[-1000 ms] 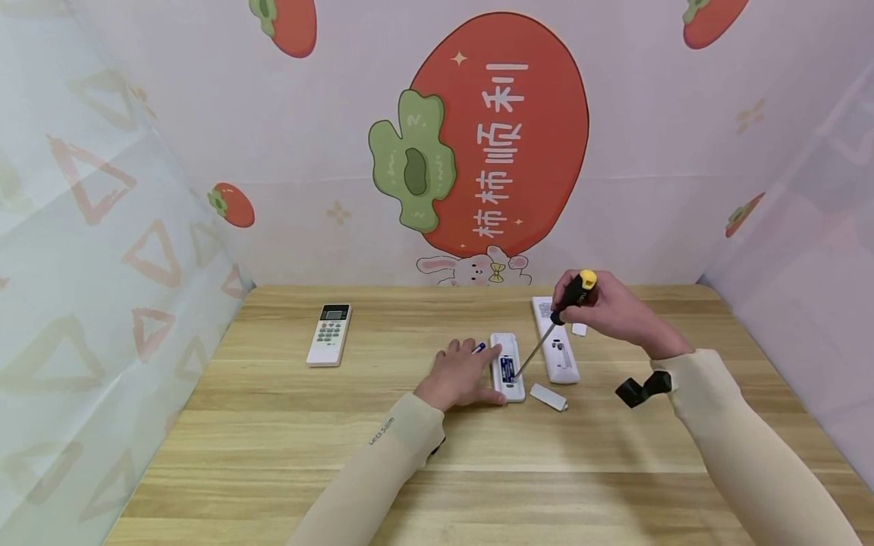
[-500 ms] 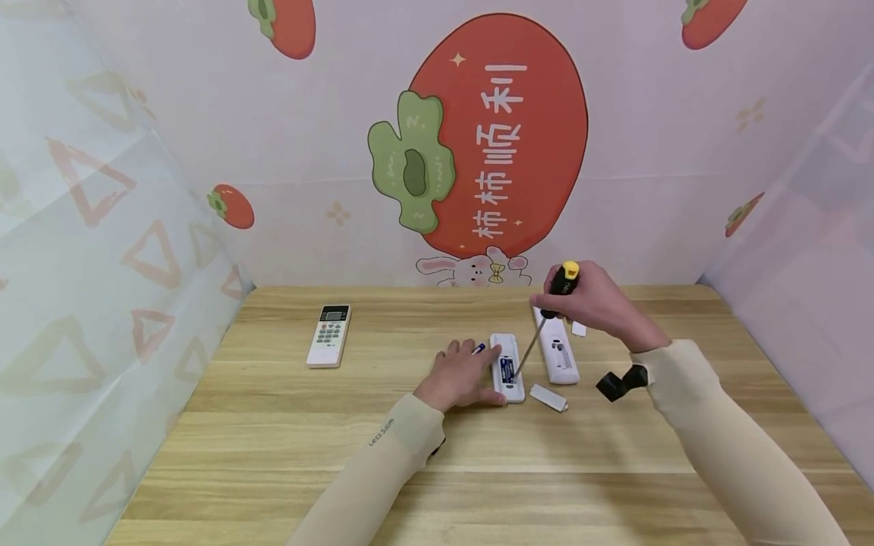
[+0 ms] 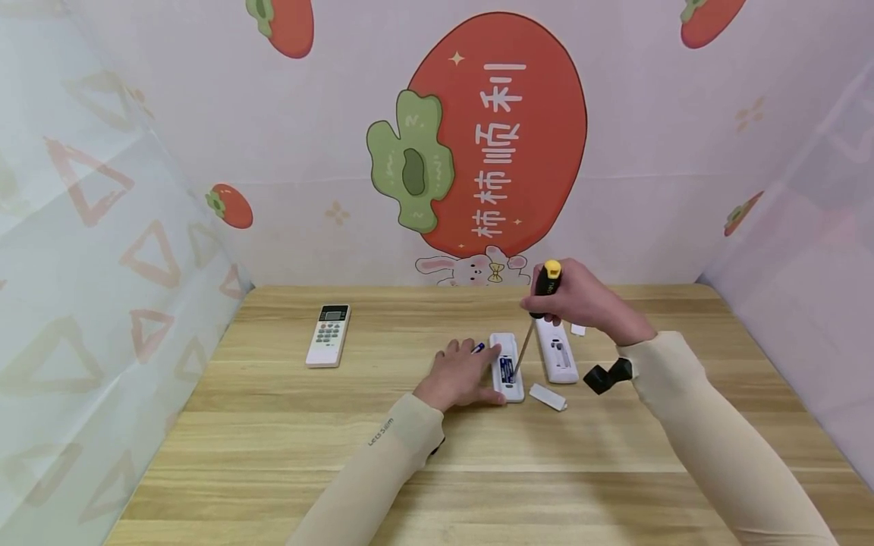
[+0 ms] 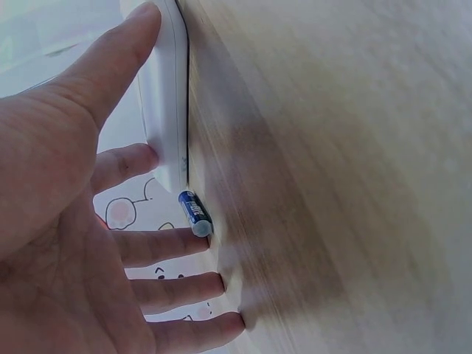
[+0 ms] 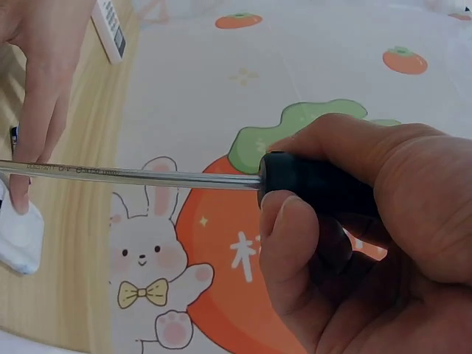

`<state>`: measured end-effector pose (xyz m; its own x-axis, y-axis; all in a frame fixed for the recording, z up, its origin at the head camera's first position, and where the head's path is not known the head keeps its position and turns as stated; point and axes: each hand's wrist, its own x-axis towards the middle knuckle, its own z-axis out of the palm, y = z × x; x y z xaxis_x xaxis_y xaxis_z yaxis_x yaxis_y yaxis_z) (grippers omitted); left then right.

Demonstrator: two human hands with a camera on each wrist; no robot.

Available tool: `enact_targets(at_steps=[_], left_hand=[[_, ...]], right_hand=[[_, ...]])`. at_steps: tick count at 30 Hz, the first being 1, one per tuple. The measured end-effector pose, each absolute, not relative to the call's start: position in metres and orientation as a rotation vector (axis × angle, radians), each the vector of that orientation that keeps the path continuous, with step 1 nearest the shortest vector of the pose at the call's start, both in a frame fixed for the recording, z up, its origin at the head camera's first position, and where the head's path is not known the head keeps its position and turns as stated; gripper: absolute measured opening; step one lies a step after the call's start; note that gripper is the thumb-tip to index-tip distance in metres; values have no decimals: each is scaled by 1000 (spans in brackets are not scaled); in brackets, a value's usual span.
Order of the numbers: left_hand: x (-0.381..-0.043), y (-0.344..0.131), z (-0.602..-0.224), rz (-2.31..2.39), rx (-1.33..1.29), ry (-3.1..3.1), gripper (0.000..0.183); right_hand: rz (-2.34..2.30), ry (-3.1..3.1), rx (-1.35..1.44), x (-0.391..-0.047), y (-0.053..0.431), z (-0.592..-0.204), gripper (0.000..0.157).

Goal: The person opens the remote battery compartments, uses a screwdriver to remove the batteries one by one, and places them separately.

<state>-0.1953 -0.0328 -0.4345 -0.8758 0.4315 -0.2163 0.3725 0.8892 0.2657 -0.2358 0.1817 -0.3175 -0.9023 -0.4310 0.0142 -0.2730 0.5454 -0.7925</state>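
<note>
In the head view, a white remote control (image 3: 504,343) lies face down with its battery compartment uncovered. Blue batteries (image 3: 507,369) sit inside it. My left hand (image 3: 460,375) rests at its left side, thumb and index finger touching it; the other fingers reach straight onto the table. A loose blue battery (image 4: 195,214) lies under those fingers beside the remote's end. My right hand (image 3: 583,299) grips the black-and-yellow handle of a screwdriver (image 3: 548,282). Its shaft slants down to the compartment's lower right edge; whether the tip touches a battery I cannot tell.
A second opened white remote (image 3: 560,360) lies to the right, partly behind my right hand. Near it are a white battery cover (image 3: 548,397) and a small white piece (image 3: 578,330). A third remote (image 3: 328,337) lies face up at the left on the wooden table (image 3: 273,455).
My right hand has swung left, bringing the screwdriver from a slant to a steeper angle while its tip stays at the compartment. The left hand and remote have not moved.
</note>
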Motion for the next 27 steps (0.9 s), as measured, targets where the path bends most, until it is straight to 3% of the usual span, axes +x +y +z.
enact_targets(at_steps=[13,27], left_hand=[[-195,-34,-435,307,625,2787,89],[-196,-33,-435,349,588,2763,89]], right_hand=[[-1181,2715,-752,-213,159,-315,16],[-1154,2853,-948,-196,160,-324,26]])
